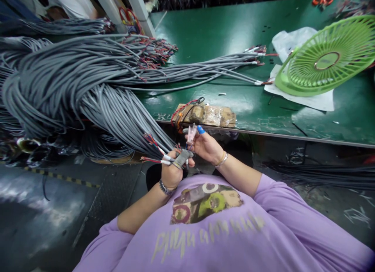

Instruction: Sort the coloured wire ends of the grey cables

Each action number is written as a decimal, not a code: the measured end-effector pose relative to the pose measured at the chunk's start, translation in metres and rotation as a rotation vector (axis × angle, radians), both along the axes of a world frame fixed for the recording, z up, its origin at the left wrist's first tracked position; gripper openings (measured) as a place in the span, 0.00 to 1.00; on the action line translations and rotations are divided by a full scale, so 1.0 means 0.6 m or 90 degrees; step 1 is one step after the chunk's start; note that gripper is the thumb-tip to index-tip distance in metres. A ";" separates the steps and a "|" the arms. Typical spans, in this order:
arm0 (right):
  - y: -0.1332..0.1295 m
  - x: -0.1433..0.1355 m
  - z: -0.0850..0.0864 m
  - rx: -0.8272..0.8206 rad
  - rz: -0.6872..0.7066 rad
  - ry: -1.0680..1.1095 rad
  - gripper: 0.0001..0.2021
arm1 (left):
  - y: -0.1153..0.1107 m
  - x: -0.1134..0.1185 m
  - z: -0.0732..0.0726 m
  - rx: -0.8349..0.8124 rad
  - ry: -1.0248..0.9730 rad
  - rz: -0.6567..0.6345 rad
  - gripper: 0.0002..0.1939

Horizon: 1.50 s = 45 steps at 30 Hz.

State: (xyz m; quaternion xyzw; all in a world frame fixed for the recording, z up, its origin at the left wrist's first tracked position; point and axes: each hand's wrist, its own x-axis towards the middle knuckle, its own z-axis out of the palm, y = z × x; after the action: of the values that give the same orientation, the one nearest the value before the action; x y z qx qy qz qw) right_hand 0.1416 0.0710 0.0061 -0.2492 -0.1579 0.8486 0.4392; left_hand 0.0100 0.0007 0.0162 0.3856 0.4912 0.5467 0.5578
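Grey multi-core cables (165, 158) with white-wrapped ends and loose coloured wires are gripped in my left hand (172, 173), which is closed around them. A grey wrapping (182, 158) covers what looks like the thumb of that hand. Close on the right, my right hand (207, 147) has its fingers bent around a small pale, translucent piece (191, 134), whose kind I cannot make out. Blue tape (200, 129) wraps one fingertip. Thin dark wires (190, 147) run between the two hands.
A thick bundle of grey cables (58, 72) spreads over the left of the green table (211, 33). At the table's front edge lies a worn wooden block (219, 115) with wires. A green fan (328, 61) stands on the right; orange-handled scissors (322, 0) lie behind it.
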 end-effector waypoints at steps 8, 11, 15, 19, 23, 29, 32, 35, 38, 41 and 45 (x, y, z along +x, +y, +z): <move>0.006 -0.006 -0.024 0.084 -0.067 -0.086 0.22 | 0.008 0.012 0.001 0.038 0.000 0.057 0.15; 0.014 -0.012 -0.031 0.068 -0.052 -0.075 0.24 | 0.011 0.014 0.000 0.033 0.011 0.049 0.15; 0.019 -0.017 -0.026 0.030 -0.022 -0.038 0.25 | 0.013 0.015 -0.002 0.028 0.029 0.060 0.14; 0.018 -0.021 -0.016 -0.001 -0.049 -0.033 0.24 | 0.014 0.015 -0.005 0.034 0.034 0.063 0.14; 0.015 -0.023 -0.012 -0.029 -0.066 -0.023 0.23 | 0.015 0.016 -0.009 0.035 0.040 0.069 0.15; 0.015 -0.026 -0.007 -0.047 -0.081 -0.010 0.21 | 0.016 0.014 -0.014 0.028 0.051 0.078 0.14; 0.015 -0.027 -0.003 -0.042 -0.088 -0.012 0.20 | 0.014 0.011 -0.019 0.027 0.067 0.070 0.14; 0.013 -0.026 -0.001 -0.039 -0.089 -0.011 0.20 | 0.012 0.008 -0.023 0.040 0.084 0.060 0.14; 0.012 -0.025 -0.003 -0.034 -0.082 -0.009 0.21 | 0.011 0.006 -0.026 0.049 0.089 0.049 0.13; 0.011 -0.023 -0.006 -0.036 -0.060 -0.005 0.23 | 0.010 0.005 -0.027 0.054 0.100 0.051 0.13; 0.008 -0.016 -0.010 -0.011 -0.005 0.003 0.30 | 0.007 0.003 -0.027 0.063 0.107 0.051 0.14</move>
State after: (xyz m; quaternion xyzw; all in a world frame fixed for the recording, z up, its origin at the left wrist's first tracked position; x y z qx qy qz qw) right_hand 0.1318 0.0758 0.0002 -0.2515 -0.1482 0.8488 0.4408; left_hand 0.0118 0.0049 -0.0002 0.4371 0.5240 0.5580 0.4723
